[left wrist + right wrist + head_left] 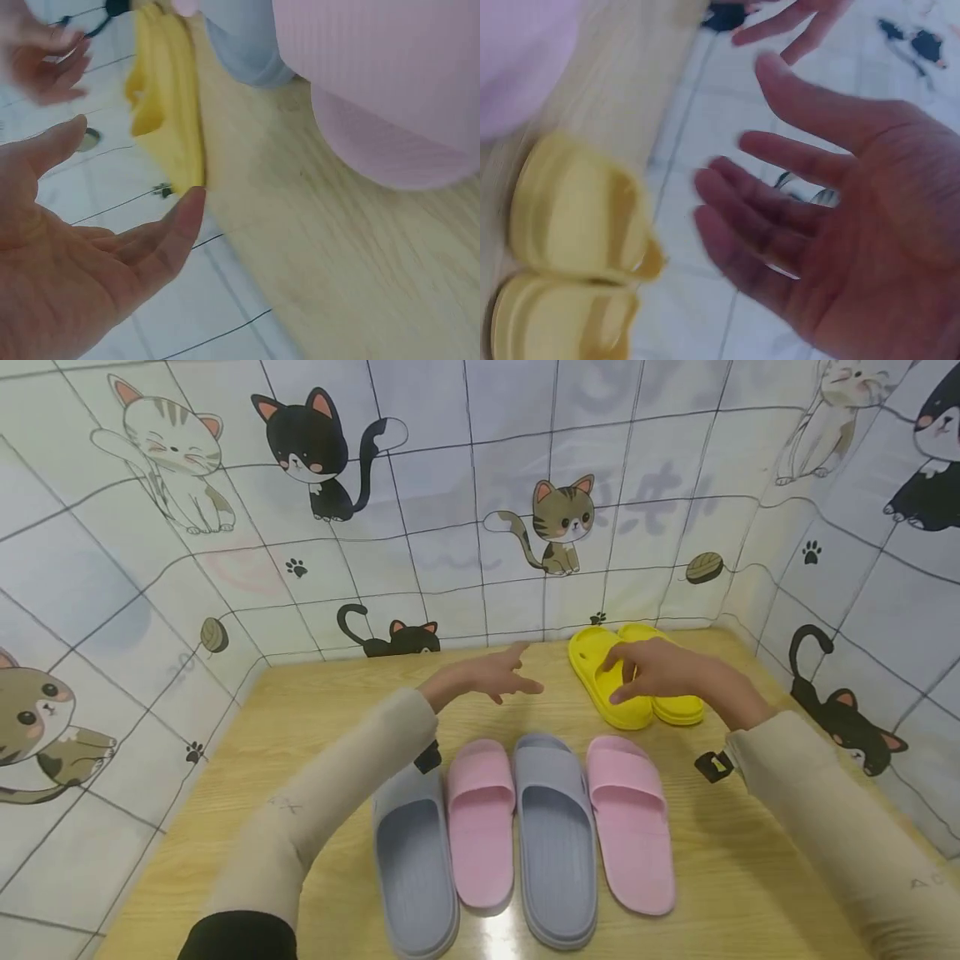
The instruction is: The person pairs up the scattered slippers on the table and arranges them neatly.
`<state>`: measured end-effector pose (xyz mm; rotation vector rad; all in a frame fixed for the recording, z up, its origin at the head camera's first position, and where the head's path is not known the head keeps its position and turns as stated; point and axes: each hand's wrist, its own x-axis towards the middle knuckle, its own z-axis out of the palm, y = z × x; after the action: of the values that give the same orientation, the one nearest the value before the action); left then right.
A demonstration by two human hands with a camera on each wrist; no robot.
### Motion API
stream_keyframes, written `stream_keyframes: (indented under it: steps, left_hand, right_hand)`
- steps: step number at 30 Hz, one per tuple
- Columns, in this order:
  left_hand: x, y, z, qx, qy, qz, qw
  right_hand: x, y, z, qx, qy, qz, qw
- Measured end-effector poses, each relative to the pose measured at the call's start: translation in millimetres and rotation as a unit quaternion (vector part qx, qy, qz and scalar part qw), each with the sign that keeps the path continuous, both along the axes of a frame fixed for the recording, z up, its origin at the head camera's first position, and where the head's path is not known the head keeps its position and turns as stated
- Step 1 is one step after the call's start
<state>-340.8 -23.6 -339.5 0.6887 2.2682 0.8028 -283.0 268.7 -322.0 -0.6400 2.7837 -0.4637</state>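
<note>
My left hand (495,677) hovers above the wooden surface, behind the grey and pink slippers, its fingers spread and holding nothing. Over the yellow slippers (588,652) at the back right is my right hand (652,670); the right wrist view shows its relaxed fingers apart from them, with nothing in the palm. In front lie two grey slippers (557,860) and two pink slippers (482,843), alternating side by side with toes pointing away from me. The left sleeve and wrist strap cover the toe of the leftmost grey slipper (415,868).
The wooden surface (300,718) is bordered by a white tiled-pattern backdrop (450,560) with printed cats, behind and on both sides. A black strap (714,767) hangs at the right wrist.
</note>
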Motion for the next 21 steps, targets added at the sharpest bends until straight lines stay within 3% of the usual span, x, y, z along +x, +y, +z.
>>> stream_keyframes:
  steps: [3, 7, 12, 16, 21]
  left_hand:
    - [13.9, -21, 8.4, -0.028, 0.059, -0.039, 0.9971]
    - [39.4, -42, 12.8, -0.088, 0.129, -0.098, 0.9828]
    - [73.4, -54, -1.2, -0.103, 0.138, -0.127, 0.9768]
    - [92.5, -60, -13.6, -0.096, 0.125, -0.111, 0.9812]
    - [107.4, -65, -18.9, -0.117, 0.116, -0.095, 0.9818]
  right_hand:
    - [20.6, -15, 0.6, 0.01, -0.065, 0.038, 0.997]
    - [42.0, -27, -10.8, 0.045, -0.124, 0.044, 0.99]
    - [59.5, -30, -26.4, 0.092, -0.104, 0.018, 0.99]
    - [63.6, -31, -30.5, 0.09, -0.1, 0.02, 0.991]
    - [61.5, -37, -30.2, 0.066, -0.116, 0.024, 0.991]
